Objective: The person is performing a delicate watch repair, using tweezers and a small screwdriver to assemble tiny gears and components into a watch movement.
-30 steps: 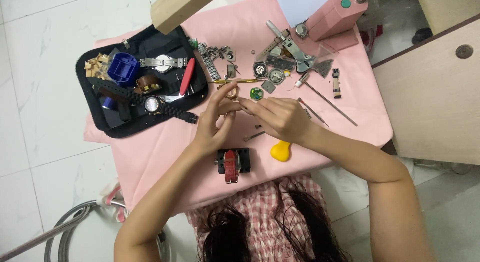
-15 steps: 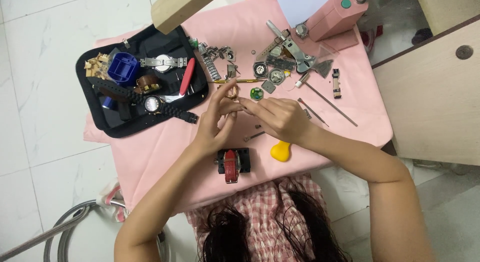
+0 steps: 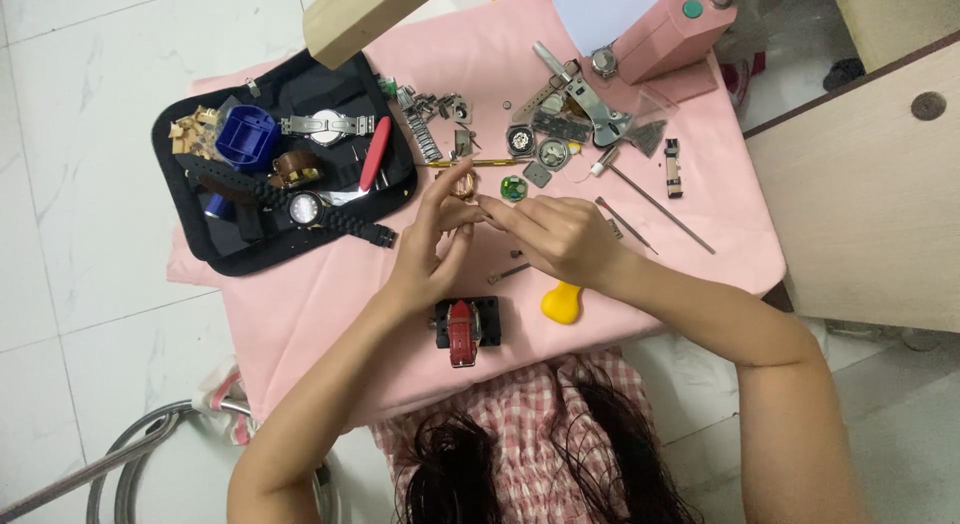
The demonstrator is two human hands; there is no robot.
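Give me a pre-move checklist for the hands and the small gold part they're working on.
1. Gold ring-shaped part pinched in left hand fingertips: ok.
2. Right hand meets the left at the part: ok; whether it holds a tool: cannot tell.
3. Part held above the pink cloth, so a drop should land on fabric: ok.
4. Loose bits close by, green round piece and small pin beside the hands: not ok, easy to knock.
5. Red watch in black holder sits near the table edge, close to the left forearm: not ok.
6. Yellow blower by the right wrist, within reach: ok.
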